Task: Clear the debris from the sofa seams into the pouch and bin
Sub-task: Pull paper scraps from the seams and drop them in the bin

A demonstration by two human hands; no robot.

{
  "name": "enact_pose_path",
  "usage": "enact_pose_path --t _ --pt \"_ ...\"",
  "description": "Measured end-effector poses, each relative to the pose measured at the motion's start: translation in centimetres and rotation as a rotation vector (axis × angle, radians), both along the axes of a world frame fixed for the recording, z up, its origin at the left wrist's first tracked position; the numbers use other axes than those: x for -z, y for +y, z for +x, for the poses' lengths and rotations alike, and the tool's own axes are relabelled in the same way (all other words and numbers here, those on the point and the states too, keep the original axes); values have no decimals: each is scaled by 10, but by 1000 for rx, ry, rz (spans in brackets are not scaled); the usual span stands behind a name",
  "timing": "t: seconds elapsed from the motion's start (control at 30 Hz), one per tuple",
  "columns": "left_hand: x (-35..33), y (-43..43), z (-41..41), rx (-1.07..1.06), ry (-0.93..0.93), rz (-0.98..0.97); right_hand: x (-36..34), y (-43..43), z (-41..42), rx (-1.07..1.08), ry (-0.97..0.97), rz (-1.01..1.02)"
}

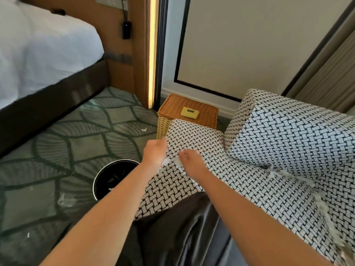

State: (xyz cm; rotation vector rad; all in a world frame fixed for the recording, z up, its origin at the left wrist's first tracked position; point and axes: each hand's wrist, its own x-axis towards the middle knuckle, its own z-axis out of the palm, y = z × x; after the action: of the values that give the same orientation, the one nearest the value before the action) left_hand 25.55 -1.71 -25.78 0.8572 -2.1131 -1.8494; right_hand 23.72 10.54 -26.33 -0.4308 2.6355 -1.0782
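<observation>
Left hand [155, 154] and right hand [190, 160], close together over the sofa seat [194, 135], each pinched paper scraps [165, 163], seemingly bound for the nearby bin [115, 172].

Black-white woven sofa [278, 131]; yellow pouch [187, 112]

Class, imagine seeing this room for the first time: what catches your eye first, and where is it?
The black-and-white woven sofa fills the right, with the left hand and right hand over its seat, seemingly holding white scraps. A black bin stands left of it; a yellow pouch lies on the wicker basket behind.
</observation>
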Motion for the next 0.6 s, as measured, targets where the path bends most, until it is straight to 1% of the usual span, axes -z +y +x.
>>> enact_pose_path --t 0.07,0.17,0.27,0.43,0.5,0.6 --pt "8 -20 4 -44 -17 1 6 -28 5 -9 -6 -11" --pt "29 -51 16 -108 -83 29 27 -64 17 -40 -2 34" --pt "66 -83 30 -130 -199 11 61 -83 31 -51 -36 45" --pt "115 -128 41 -279 -321 37 86 -103 17 -53 -8 -15" --pt "124 -137 37 -326 -325 66 91 -115 9 -59 -10 -41" --pt "134 -141 29 -286 -354 35 102 -136 0 -81 23 -16"
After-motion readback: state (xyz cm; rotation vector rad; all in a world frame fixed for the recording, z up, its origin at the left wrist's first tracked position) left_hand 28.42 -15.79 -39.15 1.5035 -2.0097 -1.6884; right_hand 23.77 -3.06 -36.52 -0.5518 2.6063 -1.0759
